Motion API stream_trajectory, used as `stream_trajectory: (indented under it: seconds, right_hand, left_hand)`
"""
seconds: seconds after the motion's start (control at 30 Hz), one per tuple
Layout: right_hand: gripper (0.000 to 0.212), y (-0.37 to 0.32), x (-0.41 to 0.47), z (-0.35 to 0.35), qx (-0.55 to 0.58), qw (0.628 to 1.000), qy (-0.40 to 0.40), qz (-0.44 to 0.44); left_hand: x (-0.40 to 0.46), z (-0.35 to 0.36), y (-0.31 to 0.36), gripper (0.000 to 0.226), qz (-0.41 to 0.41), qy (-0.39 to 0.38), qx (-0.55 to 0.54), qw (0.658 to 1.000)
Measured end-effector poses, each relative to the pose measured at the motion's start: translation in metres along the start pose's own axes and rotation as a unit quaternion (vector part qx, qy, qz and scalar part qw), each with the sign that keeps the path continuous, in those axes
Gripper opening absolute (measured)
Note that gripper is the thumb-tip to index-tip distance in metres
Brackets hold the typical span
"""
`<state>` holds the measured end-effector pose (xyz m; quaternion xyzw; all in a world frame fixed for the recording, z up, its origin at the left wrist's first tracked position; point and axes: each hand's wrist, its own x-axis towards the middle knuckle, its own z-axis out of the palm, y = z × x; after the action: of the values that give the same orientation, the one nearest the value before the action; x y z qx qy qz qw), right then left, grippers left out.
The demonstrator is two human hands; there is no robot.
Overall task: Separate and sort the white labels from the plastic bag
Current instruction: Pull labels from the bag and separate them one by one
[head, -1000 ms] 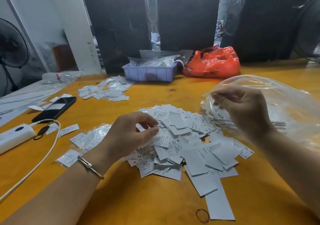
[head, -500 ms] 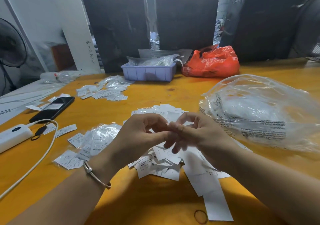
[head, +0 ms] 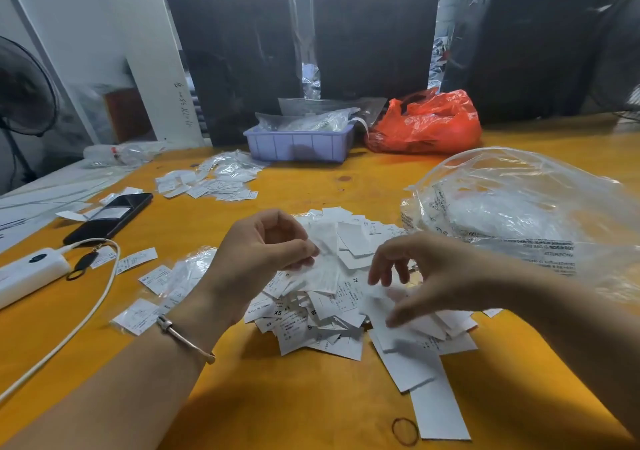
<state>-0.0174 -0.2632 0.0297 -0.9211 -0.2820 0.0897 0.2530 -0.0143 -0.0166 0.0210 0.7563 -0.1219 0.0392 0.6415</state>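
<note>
The hands, joined half a second ago, have been drawn apart. A white label [head: 323, 269] is pinched by the left hand [head: 266, 248]; the right hand [head: 426, 276], fingers loosely spread, is held over the pile of labels [head: 346, 311] on the worktop [head: 311, 397], beside the plastic bag [head: 526, 214]. One label appears separated, ready for sorting.

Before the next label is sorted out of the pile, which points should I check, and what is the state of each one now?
1. Left hand pinches white labels: ok.
2. Only one label in that grip: cannot tell, blurred.
3. Right hand free to pick: cannot tell; its fingers are curled over the label pile, blurred.
4. Clear plastic bag lies beside the pile, not over it: ok.
5. Size letters readable on pile labels (XS, S, M show): ok.
6. Earlier sorted group kept apart from the pile: ok.
</note>
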Motion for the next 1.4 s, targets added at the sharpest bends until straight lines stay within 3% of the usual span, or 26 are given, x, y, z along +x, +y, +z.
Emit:
stream_trajectory:
  seconds: [0.1, 0.2, 0.4, 0.67, 0.77, 0.87, 0.97, 1.03, 1.17, 1.33, 1.4]
  right_hand:
    - [0.053, -0.003, -0.001, 0.003, -0.061, 0.996, -0.061, -0.001]
    - [0.054, -0.01, -0.003, 0.005, -0.106, 0.992, -0.057, -0.031]
    - [0.039, -0.025, -0.008, 0.006, -0.179, 0.981, -0.033, -0.066]
    - [0.012, -0.026, -0.01, 0.007, -0.178, 0.981, 0.024, -0.079]
    - [0.01, -0.017, -0.006, 0.003, -0.056, 0.991, 0.104, -0.068]
    - [0.008, -0.007, -0.002, -0.004, 0.167, 0.963, 0.209, -0.021]
    - [0.007, -0.002, -0.001, -0.007, 0.355, 0.914, 0.196, 0.014]
    - [0.018, -0.002, -0.001, -0.008, 0.427, 0.886, 0.181, 0.021]
    - [0.035, -0.006, 0.001, -0.007, 0.491, 0.853, 0.175, 0.014]
    - [0.049, -0.008, 0.0, -0.007, 0.49, 0.857, 0.16, 0.006]
    - [0.049, -0.009, 0.0, -0.006, 0.488, 0.859, 0.155, 0.006]
  left_hand:
    - [0.001, 0.001, -0.002, 0.024, 0.002, 0.003, 0.009, 1.0]
    - [0.001, 0.0, -0.002, 0.028, 0.001, 0.003, 0.027, 1.0]
    - [0.001, 0.001, -0.004, 0.025, 0.001, -0.001, 0.04, 0.999]
    - [0.002, 0.001, -0.006, 0.016, 0.007, -0.002, 0.036, 0.999]
    - [0.003, 0.001, -0.007, 0.005, 0.006, -0.002, 0.047, 0.999]
    - [0.003, 0.001, -0.008, 0.005, 0.004, 0.002, 0.057, 0.998]
    - [0.002, 0.001, -0.005, 0.004, 0.003, 0.0, 0.04, 0.999]
    - [0.002, 0.001, -0.004, 0.005, -0.007, -0.006, 0.018, 1.0]
    - [0.0, 0.001, 0.0, 0.023, -0.021, -0.011, -0.007, 1.0]
    - [-0.001, 0.002, 0.004, 0.056, -0.059, -0.04, -0.067, 0.995]
    - [-0.001, 0.002, 0.005, 0.057, -0.071, -0.059, -0.099, 0.991]
